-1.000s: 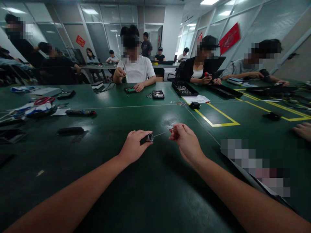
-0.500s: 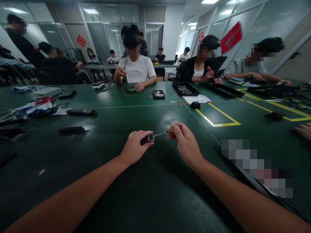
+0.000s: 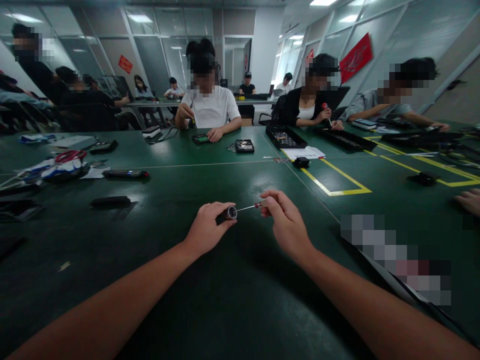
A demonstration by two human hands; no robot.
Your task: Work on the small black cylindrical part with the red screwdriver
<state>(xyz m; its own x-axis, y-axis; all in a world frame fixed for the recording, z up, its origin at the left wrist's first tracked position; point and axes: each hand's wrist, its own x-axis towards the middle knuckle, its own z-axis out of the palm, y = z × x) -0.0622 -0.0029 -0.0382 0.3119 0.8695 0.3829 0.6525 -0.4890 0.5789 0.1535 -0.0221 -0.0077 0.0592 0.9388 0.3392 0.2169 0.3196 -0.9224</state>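
Observation:
Above the green table (image 3: 180, 305), my left hand (image 3: 208, 227) is closed round a short dark cylinder (image 3: 231, 213) with a silvery ring at its open end, which faces right. What kind of part it is I cannot make out. My right hand (image 3: 287, 217) grips the reddish, see-through handle of a small screwdriver (image 3: 258, 205) between thumb and fingers. The screwdriver's thin metal shaft points left, its tip at or inside the ringed opening of the cylinder; the very tip is hidden.
To the left lie a dark marker-like tool (image 3: 125, 173), a black oblong piece (image 3: 110, 201) and red-handled pliers or scissors (image 3: 70, 156). Further off are an opened hard drive (image 3: 244, 145) and a black parts tray (image 3: 285, 136). Several people sit opposite; someone's hand (image 3: 468, 201) rests at right.
The right fingers have shifted on the screwdriver, so more of its reddish handle shows. The left hand and the cylinder stay nearly in place.

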